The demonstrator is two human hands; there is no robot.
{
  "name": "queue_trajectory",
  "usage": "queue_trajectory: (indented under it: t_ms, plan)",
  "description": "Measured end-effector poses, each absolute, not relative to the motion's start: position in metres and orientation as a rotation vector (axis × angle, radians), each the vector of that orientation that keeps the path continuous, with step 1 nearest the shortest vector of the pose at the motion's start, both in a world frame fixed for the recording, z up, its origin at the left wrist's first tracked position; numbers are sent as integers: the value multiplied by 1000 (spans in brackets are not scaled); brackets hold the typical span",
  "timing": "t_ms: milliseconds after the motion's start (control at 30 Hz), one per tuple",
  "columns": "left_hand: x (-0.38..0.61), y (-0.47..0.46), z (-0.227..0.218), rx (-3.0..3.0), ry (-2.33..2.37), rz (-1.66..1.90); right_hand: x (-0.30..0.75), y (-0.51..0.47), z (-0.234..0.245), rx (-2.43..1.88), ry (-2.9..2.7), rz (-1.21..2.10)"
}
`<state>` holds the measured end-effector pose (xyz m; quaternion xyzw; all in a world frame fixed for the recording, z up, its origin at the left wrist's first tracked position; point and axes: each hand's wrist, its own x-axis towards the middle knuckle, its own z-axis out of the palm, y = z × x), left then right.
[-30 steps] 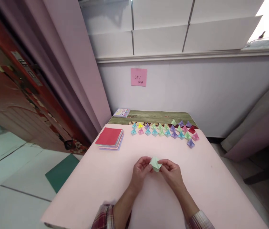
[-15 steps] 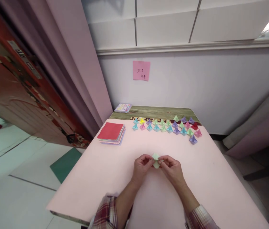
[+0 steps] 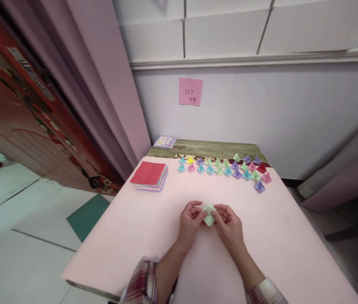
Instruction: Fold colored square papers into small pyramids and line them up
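left hand [image 3: 189, 222] pinched left edge of pale green folded paper [image 3: 209, 217], right hand [image 3: 230, 224] pinched its right edge, paper sat between them over pink-covered bench [image 3: 128, 236], red-topped stack [image 3: 149, 173] lay back left, small coloured pieces [image 3: 237, 174] sat behind

**Soft indoor light, one burned-out corner**

Even, moderate light covers the pink desk [image 3: 147, 236], with a faint, soft-edged shade below the left hand [image 3: 188, 223] and right hand [image 3: 230, 226]. White glare wipes out a patch at upper right. Beneath the right-hand curtain [image 3: 340, 173], the room sinks into darkness. Edge distortion slants and stretches the red door [image 3: 10, 114], smearing detail. Writing on the pink note [image 3: 190, 90] stays readable; creases in the green paper [image 3: 209, 218] look hazy.
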<state>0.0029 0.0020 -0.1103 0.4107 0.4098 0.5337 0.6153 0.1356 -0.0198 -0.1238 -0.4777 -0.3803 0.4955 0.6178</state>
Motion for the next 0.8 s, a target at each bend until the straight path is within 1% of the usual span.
queue_trajectory:
  t_ms: [267,600,800]
  plan:
    - [0,2,-110,950,939,1138,138,-19,-126,-1141,-880,1143]
    - [1,2,-103,939,985,1146,141,-20,-126,-1181,-958,1096]
    - [2,7,-107,857,963,1065,142,-21,-124,-1177,-935,1167]
